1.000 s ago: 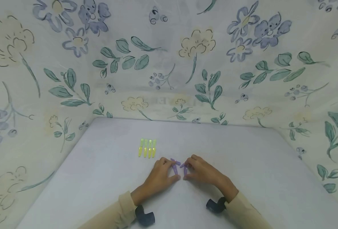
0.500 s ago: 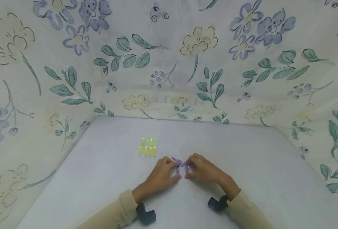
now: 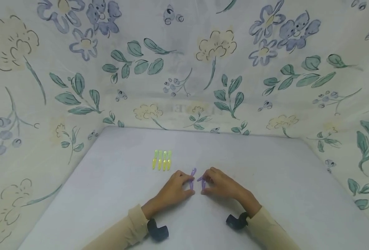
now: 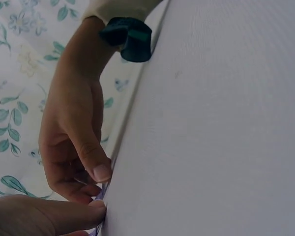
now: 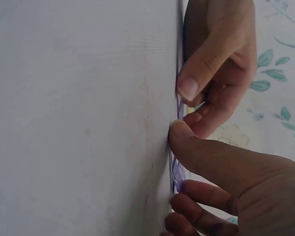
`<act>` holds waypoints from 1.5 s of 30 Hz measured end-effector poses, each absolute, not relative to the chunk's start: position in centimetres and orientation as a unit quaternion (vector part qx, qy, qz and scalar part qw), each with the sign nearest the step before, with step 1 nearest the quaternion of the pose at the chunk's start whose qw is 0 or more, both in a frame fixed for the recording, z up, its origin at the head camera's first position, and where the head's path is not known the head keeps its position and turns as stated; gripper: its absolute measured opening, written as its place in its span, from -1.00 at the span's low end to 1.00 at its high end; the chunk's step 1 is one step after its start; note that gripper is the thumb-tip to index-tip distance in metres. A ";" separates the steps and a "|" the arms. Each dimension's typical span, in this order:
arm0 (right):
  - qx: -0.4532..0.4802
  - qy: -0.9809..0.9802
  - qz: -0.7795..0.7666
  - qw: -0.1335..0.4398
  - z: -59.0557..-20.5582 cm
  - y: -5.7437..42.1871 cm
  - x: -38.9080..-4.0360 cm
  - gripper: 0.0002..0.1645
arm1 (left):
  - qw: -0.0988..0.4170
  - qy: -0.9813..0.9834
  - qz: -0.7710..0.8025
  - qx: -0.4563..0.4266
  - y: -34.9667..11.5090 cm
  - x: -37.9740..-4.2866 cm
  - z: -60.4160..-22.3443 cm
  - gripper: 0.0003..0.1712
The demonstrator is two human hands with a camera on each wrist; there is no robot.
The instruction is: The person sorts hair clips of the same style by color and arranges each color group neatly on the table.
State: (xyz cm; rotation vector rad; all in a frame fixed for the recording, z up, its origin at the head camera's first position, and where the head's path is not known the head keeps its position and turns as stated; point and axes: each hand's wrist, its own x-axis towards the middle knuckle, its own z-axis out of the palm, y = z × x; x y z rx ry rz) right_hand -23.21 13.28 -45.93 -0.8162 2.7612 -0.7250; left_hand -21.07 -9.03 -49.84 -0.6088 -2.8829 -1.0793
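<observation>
Small purple hair clips lie on the white table between both hands. My left hand (image 3: 173,186) pinches one purple clip (image 3: 191,185) end to end, fingertips at its top and thumb at its bottom. Just above it, another purple clip (image 3: 194,171) leans nearly in line, close to the index fingertip. My right hand (image 3: 221,184) holds a third clip (image 3: 204,184) the same way, while a slanted purple clip (image 3: 199,178) sticks out to the left of its fingertips. From the right wrist, the thumb (image 5: 183,132) presses low at the table surface, a purple clip (image 5: 178,177) partly hidden behind it.
Yellow clips (image 3: 160,164) stand in a neat row, with lime-green clips (image 3: 160,154) lined up end to end above them, left of and beyond the hands. A flower-printed cloth (image 3: 184,69) rises behind the table (image 3: 250,152). Dark bands (image 3: 157,232) sit at both wrists.
The upper purple clip by my left hand has swung from slanting down-right to nearly upright, above the lower one. My left hand has shifted slightly left; the right hand hardly moved.
</observation>
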 end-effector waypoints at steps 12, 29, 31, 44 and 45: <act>-0.260 0.925 -0.257 0.100 -45.2 13.4 -23.1 -0.49 | -0.050 -0.919 -0.338 -0.196 -9.5 -20.4 -48.0 -0.44; -0.284 0.919 -0.259 0.088 -45.3 13.8 -23.0 -0.50 | -0.052 -0.914 -0.348 -0.201 -11.7 -20.9 -47.3 -0.45; -0.279 0.920 -0.258 0.091 -45.3 13.7 -23.0 -0.50 | -0.045 -0.912 -0.356 -0.197 -12.4 -20.8 -46.7 -0.45; -0.273 0.916 -0.278 0.097 -44.7 13.1 -22.9 -0.53 | 0.004 -0.927 -0.354 -0.125 -19.0 -20.5 -46.2 -0.37; -0.275 0.913 -0.285 0.095 -44.6 12.9 -22.8 -0.53 | 0.005 -0.928 -0.353 -0.120 -19.4 -20.4 -46.2 -0.36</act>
